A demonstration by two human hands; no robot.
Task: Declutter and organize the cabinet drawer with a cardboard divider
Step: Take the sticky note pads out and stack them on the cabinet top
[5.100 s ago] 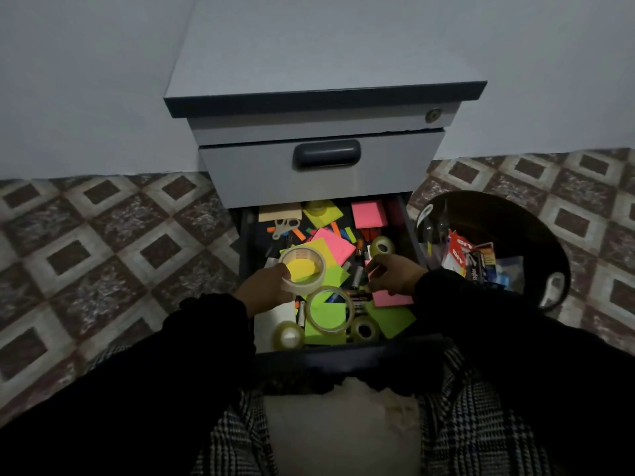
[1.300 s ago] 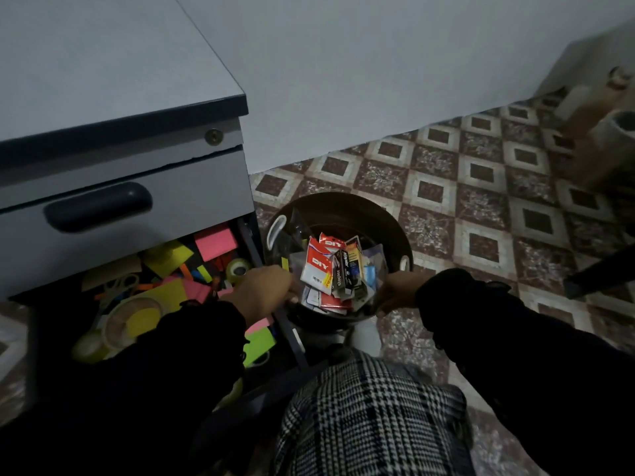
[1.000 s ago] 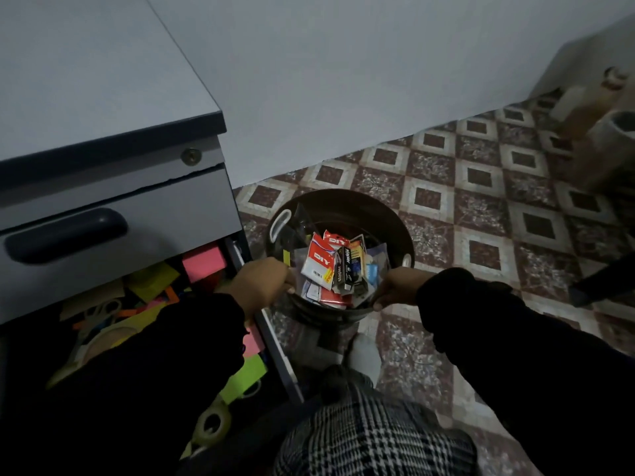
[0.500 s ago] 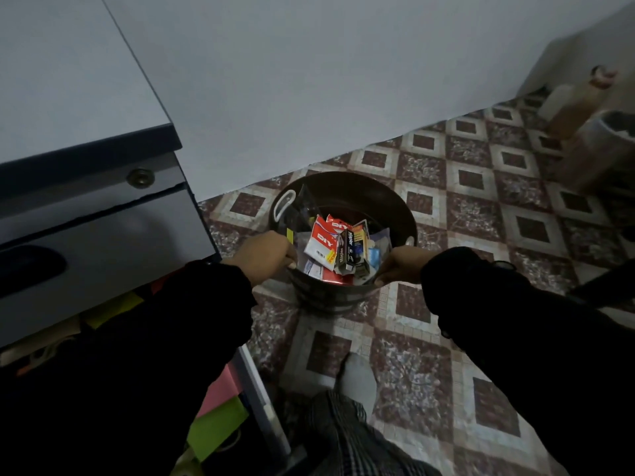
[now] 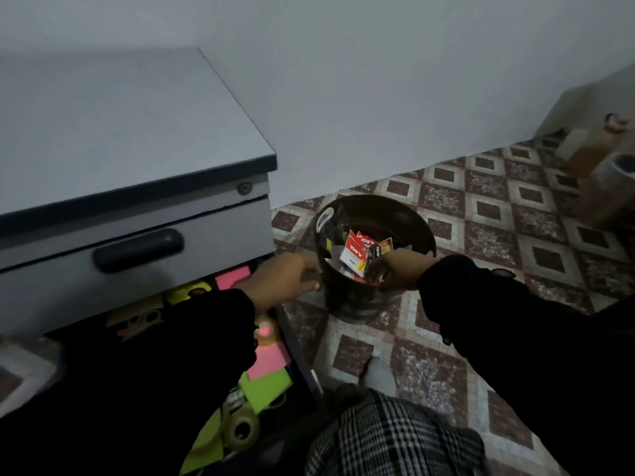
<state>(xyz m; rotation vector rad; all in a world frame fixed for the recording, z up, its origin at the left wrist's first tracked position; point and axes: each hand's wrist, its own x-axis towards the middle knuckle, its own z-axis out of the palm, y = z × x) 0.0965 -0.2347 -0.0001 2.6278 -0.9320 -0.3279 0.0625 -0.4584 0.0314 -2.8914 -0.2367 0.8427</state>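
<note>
Gripping the bin [image 5: 374, 214] rim, left hand [image 5: 285, 280] on its left, right hand [image 5: 395, 273] on the near edge; drawer [image 5: 261, 372] sits just left.

Grey cabinet [image 5: 137, 214], dark brown bin [image 5: 395, 214], pink and green notes [image 5: 271, 383]

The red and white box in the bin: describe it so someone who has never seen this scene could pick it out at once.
Right of the grey cabinet, a dark round bin stands on the patterned tile floor, both hands on its near rim. The red and white box sits tilted on top of the clutter inside, nearest the left. Its bright red face with white lettering sets it apart from the darker box beside it.
</note>
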